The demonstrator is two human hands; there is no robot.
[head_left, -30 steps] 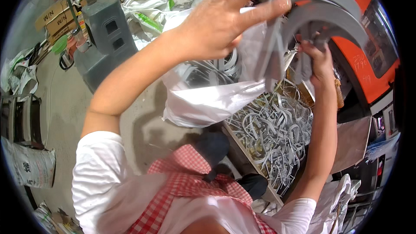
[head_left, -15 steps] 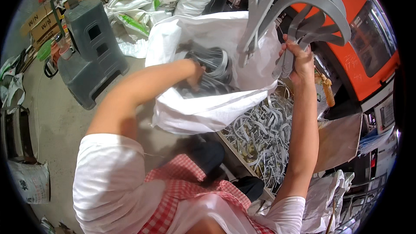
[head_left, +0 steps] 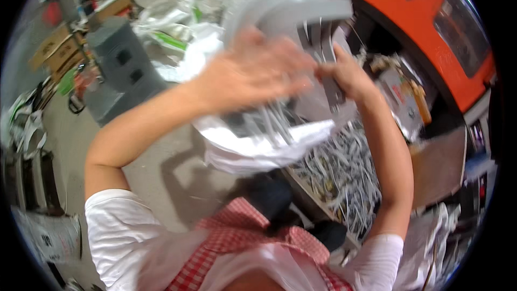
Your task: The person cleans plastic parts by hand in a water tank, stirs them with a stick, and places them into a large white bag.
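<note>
My right hand (head_left: 351, 78) is closed around the straight ends of a bunch of curved grey plastic strips (head_left: 296, 5), which arch up and to the left above a white woven sack (head_left: 253, 156). My left hand (head_left: 256, 70) is raised over the sack, blurred by motion. Its fingers are stretched out toward the strips and it holds nothing I can see. More grey plastic pieces (head_left: 266, 124) lie inside the sack, partly hidden beneath my left hand and forearm.
A shallow bin of tangled grey plastic scraps (head_left: 344, 170) stands right of the sack. Beyond are an orange machine (head_left: 425, 32) and a cardboard sheet (head_left: 439, 167). A grey plastic step stool (head_left: 116, 59) stands at left, with white sacks (head_left: 161, 8) behind.
My left hand has come up out of the sack and moved right, toward the strips. My right hand has moved slightly left and tipped the bunch over the sack.
</note>
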